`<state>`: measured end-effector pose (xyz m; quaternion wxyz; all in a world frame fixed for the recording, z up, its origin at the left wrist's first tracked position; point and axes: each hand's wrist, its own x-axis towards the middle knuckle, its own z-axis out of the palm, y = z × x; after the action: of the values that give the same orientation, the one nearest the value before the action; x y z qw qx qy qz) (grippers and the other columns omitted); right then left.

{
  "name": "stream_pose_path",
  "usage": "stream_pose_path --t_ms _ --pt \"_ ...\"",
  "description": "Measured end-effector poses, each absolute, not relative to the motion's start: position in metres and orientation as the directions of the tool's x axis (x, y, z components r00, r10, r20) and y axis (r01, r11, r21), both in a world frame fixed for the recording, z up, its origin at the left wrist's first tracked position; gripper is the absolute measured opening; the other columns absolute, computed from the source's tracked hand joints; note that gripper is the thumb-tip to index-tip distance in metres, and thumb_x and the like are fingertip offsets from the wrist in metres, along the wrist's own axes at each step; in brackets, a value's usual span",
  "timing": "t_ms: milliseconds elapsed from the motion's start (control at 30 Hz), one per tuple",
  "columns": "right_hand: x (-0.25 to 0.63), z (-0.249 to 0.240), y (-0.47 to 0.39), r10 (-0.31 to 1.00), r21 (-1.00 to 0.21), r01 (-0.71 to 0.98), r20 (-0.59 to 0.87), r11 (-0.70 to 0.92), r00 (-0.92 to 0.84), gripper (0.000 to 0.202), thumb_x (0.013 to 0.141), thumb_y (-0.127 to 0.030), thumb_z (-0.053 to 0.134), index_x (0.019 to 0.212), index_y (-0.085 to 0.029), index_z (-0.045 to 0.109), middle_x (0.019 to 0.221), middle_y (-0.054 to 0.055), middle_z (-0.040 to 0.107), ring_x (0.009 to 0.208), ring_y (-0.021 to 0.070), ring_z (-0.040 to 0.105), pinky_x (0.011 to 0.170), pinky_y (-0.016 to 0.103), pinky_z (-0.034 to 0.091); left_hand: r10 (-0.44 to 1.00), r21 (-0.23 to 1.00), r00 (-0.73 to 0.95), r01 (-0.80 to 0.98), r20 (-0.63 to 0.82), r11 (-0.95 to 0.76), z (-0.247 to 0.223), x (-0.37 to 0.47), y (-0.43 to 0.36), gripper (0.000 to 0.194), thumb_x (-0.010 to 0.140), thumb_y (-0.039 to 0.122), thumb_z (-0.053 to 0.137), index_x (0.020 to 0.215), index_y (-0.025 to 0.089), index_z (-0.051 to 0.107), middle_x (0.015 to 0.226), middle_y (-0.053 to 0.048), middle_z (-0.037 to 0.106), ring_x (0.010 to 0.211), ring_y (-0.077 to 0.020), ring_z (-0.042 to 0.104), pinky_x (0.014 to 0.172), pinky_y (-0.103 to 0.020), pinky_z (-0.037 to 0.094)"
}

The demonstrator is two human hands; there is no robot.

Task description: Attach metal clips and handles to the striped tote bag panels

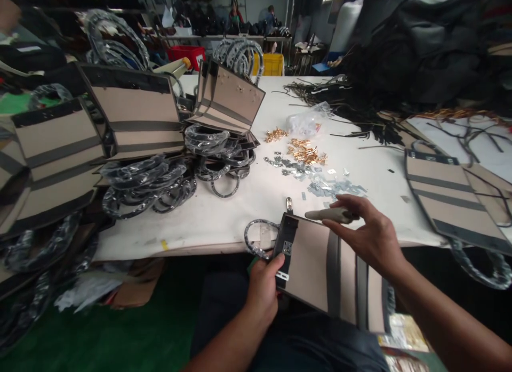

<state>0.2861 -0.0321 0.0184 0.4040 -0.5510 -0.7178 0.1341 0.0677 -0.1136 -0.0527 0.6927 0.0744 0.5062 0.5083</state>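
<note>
A tan panel with black strips (310, 263) lies tilted over the lap against the table's front edge. My left hand (264, 286) grips its black left end, thumb on top beside a small metal plate (287, 248). A second light metal plate (282, 276) sits just below the thumb. My right hand (370, 228) holds a pale, tapered tool (334, 215) between thumb and fingers above the panel's upper edge. A plastic-wrapped loop handle (256, 236) sticks out at the panel's left. A gold-and-dark metal fitting (289, 204) stands at its top corner.
Flat metal plates (328, 188) and gold fittings (306, 151) lie in heaps on the white table (224, 228), near a clear plastic bag (306, 121). Stacked panels (140, 108) with wrapped handles fill the left; another panel (452, 191) lies right. Black cords (344, 103) and people are behind.
</note>
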Motion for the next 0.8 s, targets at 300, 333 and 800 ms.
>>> stream_pose_path --t_ms 300,333,800 --pt "0.237 0.010 -0.068 0.924 -0.969 0.044 0.246 0.244 0.294 0.030 0.087 -0.031 0.078 0.109 -0.026 0.059 0.102 0.004 0.066 0.099 0.0248 0.067 0.080 0.039 0.058 0.787 0.638 -0.043 -0.614 -0.615 0.465 -0.054 0.069 -0.108 0.043 0.067 0.037 0.087 0.098 0.009 0.078 0.083 -0.012 0.078 0.072 -0.0251 0.073 0.067 -0.032 0.055" --pt "0.230 0.008 -0.066 0.937 -0.976 -0.037 0.195 0.214 0.289 0.028 0.087 -0.031 0.078 0.108 -0.026 0.059 0.097 0.002 0.065 0.094 0.0234 0.067 0.073 0.036 0.059 0.789 0.642 -0.049 -0.613 -0.613 0.460 -0.054 0.070 -0.108 0.043 0.067 0.037 0.087 0.098 0.009 0.078 0.083 -0.012 0.078 0.073 -0.0256 0.074 0.067 -0.032 0.055" --pt "0.182 -0.006 -0.052 0.968 -0.946 -0.223 0.211 0.237 0.136 0.040 0.098 -0.044 0.069 0.069 -0.023 0.051 0.054 -0.005 0.046 0.046 0.0120 0.046 0.045 0.026 0.041 0.806 0.653 -0.069 -0.628 -0.588 0.423 -0.049 0.071 -0.106 0.040 0.066 0.036 0.089 0.095 0.010 0.078 0.090 -0.012 0.079 0.082 -0.0289 0.075 0.074 -0.034 0.055"
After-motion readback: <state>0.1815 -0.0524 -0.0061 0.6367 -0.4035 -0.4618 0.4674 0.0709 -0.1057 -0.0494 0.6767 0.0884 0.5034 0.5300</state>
